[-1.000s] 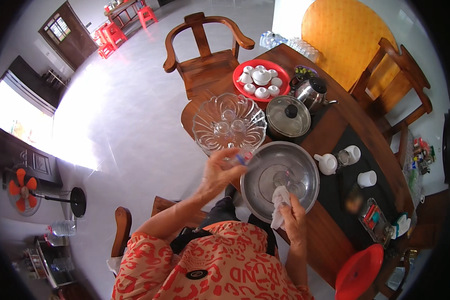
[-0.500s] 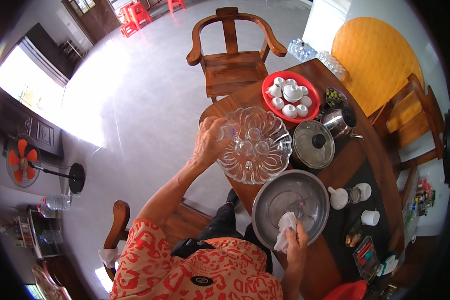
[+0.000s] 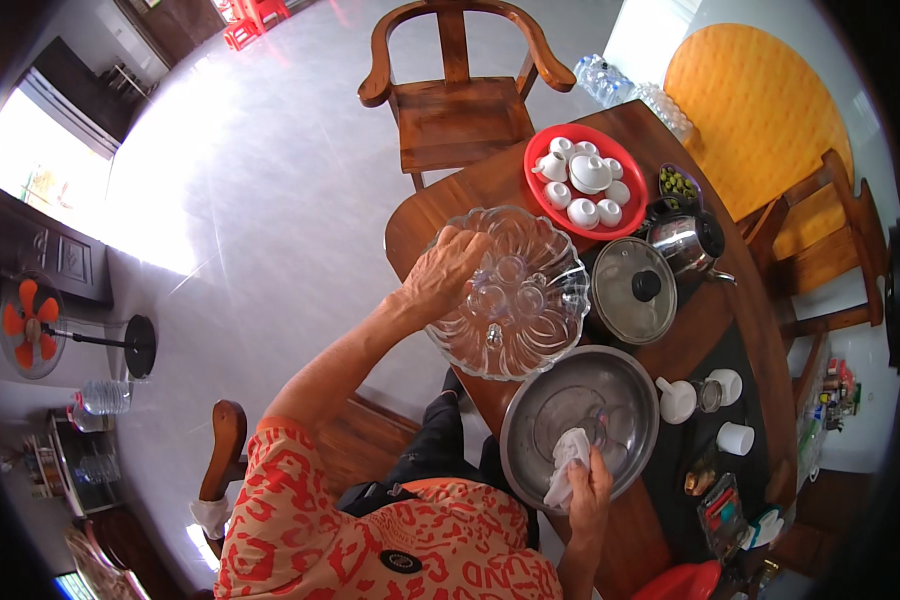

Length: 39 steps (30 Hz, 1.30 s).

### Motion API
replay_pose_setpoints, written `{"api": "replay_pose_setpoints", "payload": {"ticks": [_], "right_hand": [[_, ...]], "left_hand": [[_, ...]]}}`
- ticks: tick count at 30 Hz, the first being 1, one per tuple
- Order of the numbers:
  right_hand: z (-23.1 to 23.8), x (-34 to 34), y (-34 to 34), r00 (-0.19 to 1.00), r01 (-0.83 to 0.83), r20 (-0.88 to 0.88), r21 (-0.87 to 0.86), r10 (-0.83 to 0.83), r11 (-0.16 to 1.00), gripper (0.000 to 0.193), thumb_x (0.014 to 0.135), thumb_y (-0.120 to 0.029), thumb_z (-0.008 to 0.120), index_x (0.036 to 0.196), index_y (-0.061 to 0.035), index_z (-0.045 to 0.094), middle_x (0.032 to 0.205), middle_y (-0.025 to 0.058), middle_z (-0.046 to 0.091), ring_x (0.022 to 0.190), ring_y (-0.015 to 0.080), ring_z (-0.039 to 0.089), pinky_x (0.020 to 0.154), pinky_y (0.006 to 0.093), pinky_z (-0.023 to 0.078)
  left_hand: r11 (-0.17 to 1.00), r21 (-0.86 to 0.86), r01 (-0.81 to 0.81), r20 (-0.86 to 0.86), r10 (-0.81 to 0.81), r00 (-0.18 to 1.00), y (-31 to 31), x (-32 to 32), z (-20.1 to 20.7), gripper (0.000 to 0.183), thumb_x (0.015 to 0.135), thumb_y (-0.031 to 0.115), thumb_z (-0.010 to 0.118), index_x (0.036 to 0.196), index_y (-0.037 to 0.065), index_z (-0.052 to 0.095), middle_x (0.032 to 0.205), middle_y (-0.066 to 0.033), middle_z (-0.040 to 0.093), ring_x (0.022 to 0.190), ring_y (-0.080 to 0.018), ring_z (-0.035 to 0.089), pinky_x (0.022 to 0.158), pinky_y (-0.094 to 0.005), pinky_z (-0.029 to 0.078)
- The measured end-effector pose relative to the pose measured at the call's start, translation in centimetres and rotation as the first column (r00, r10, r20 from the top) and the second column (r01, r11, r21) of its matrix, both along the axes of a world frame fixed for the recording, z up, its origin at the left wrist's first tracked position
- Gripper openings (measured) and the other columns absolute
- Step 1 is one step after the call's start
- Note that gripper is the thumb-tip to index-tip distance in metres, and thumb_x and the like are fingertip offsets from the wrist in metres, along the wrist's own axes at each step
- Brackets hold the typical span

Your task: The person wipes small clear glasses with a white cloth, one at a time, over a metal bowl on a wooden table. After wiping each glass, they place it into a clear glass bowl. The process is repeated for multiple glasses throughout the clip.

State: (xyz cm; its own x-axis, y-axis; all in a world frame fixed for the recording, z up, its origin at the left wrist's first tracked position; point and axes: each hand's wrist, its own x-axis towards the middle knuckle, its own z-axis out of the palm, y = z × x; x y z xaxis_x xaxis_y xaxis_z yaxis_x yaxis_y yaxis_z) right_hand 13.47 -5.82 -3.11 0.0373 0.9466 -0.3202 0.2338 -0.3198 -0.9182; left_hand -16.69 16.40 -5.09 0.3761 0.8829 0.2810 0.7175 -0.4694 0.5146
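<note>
Worktop (image 3: 425,215) edge puts the basin (image 3: 530,402) handy, I judge; right hand (image 3: 590,488) grips cloth (image 3: 568,464), left hand (image 3: 442,268) I can't tell.

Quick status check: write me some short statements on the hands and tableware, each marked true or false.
1. The right hand holds a white cloth. True.
2. The steel basin sits nearer the person than the scalloped glass bowl. True.
3. The left hand is in the basin. False: the left hand is at the scalloped glass bowl.
4. The teacups' tray is blue. False: the white teacups sit in a red tray.
</note>
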Motion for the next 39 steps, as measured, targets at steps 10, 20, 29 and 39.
{"api": "replay_pose_setpoints", "payload": {"ticks": [10,20,29,39], "right_hand": [[0.8,-0.3,0.0,0.994,0.052,-0.102,0.040,-0.048,0.998,0.028,0.093,-0.016,0.049,0.114,0.0019,0.054,0.088,0.0064,0.058,0.076,0.0122,0.054,0.067,0.0268,0.046],[2.0,5.1,-2.1,0.880,0.453,-0.195,0.069,-0.434,0.889,0.035,0.092,-0.019,0.052,0.119,0.0023,0.055,0.095,0.0055,0.059,0.076,0.0100,0.055,0.067,0.0236,0.046],[1.6,6.1,-5.7,0.802,0.564,-0.312,0.115,-0.510,0.817,0.034,0.093,-0.019,0.052,0.121,0.0015,0.054,0.096,0.0046,0.060,0.079,0.0083,0.055,0.068,0.0216,0.046],[0.1,6.2,-8.0,0.751,0.578,-0.432,0.064,-0.500,0.813,0.034,0.092,-0.015,0.050,0.122,0.0032,0.053,0.093,0.0065,0.061,0.071,0.0087,0.057,0.060,0.0209,0.047]], "left_hand": [[0.998,-0.069,0.006,0.082,0.000,0.997,0.0,0.2,1.1,0.077,0.062,-0.008,0.063,0.133,0.009,0.039,0.122,-0.0159,0.050,0.112,-0.0372,0.044,0.096,-0.0436,0.041],[0.980,0.191,-0.055,0.193,0.017,0.981,-5.0,1.9,6.2,0.045,0.064,-0.005,0.069,0.107,0.007,0.063,0.109,-0.0125,0.058,0.101,-0.0309,0.054,0.085,-0.0381,0.048],[0.812,0.155,0.562,0.082,-0.578,0.812,-13.9,13.3,1.5,0.022,0.068,0.000,0.072,0.088,0.003,0.065,0.088,-0.0092,0.060,0.078,-0.0249,0.060,0.064,-0.0343,0.052],[0.715,0.038,0.699,-0.130,-0.690,0.712,-18.4,16.5,-3.6,0.035,0.068,-0.002,0.061,0.103,0.001,0.057,0.101,-0.0087,0.056,0.079,-0.0240,0.058,0.062,-0.0323,0.055]]}}
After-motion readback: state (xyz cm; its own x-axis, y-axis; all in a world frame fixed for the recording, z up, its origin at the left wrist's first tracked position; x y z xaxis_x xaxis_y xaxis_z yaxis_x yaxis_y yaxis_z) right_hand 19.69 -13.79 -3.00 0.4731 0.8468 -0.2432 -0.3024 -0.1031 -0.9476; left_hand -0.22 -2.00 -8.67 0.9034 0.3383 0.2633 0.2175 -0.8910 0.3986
